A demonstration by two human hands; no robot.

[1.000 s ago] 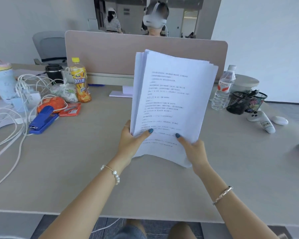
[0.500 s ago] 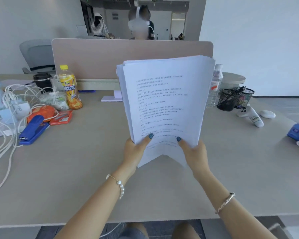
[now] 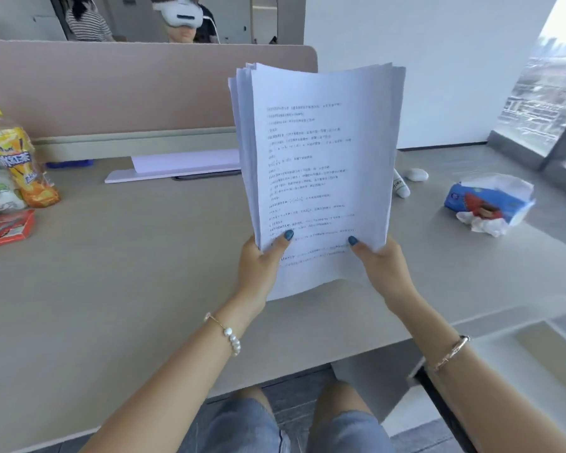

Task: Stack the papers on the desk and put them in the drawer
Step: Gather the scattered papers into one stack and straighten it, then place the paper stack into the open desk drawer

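A thick stack of white printed papers point(image 3: 321, 165) stands upright above the beige desk point(image 3: 128, 273), held off the surface. My left hand point(image 3: 260, 266) grips its lower left edge, thumb on the front page. My right hand point(image 3: 381, 269) grips the lower right edge the same way. The sheets' top edges fan out slightly at the upper left. At the lower right, beside the desk's corner, a pale cabinet top point(image 3: 520, 348) shows; I cannot tell whether a drawer is open.
A flat white item point(image 3: 174, 166) lies at the foot of the desk divider point(image 3: 138, 86). An orange drink bottle point(image 3: 17, 155) and a red box point(image 3: 5, 228) sit at the left. A blue tissue pack point(image 3: 490, 204) and white controller point(image 3: 401, 188) lie right. A person wearing a headset sits behind the divider.
The view has swung right and closer. The paper stack stays upright in both hands and has squared up. The cables and stapler at the left have left the view; the tissue pack has come in.
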